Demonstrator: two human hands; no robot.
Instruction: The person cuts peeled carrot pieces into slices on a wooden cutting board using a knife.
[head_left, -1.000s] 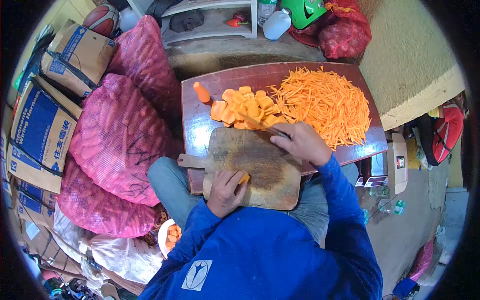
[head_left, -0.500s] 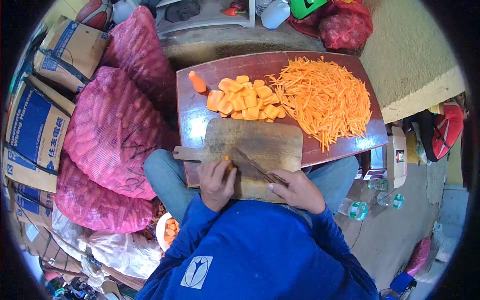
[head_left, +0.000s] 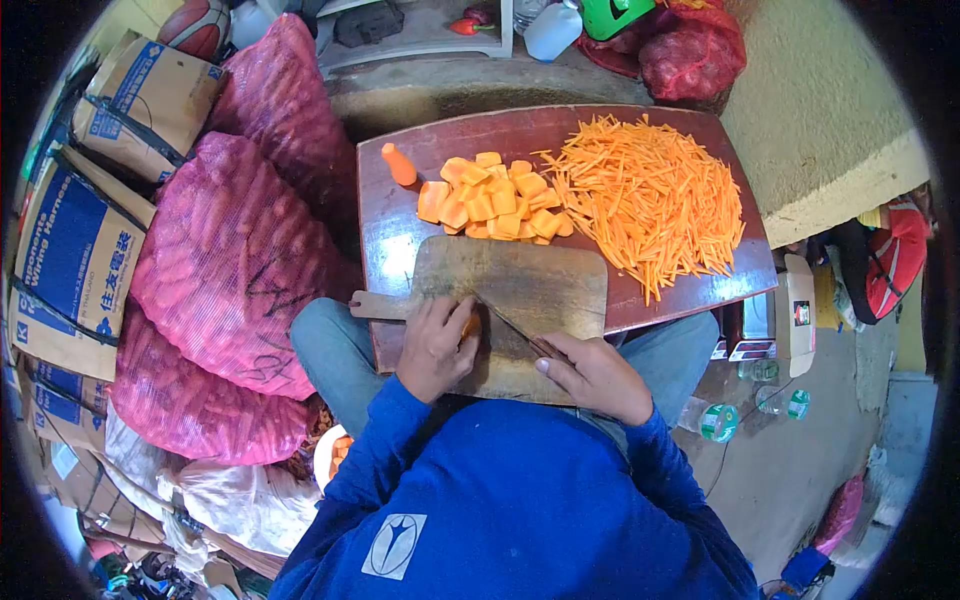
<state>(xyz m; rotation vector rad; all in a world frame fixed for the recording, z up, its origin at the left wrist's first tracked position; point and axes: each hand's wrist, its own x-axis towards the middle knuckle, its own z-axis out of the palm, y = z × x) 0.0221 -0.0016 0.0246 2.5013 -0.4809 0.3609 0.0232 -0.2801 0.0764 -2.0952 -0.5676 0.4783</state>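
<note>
My left hand is closed around a small orange carrot piece, mostly hidden by the fingers, on the wooden cutting board. In my right hand is a knife, its blade angled toward the left fingertips. Beyond the board lie a heap of thick carrot slices and, to their right, a large pile of carrot strips. A peeled carrot piece stands upright at the far left of the red-brown table.
Pink mesh sacks and cardboard boxes crowd the left side. A white bowl with carrot pieces sits by my left elbow, partly covered by the sleeve. Plastic bottles lie on the floor at right.
My left hand has shifted slightly forward, its fingertips now nearer the knife blade. The knife and right hand have barely moved. My left sleeve covers more of the white bowl.
</note>
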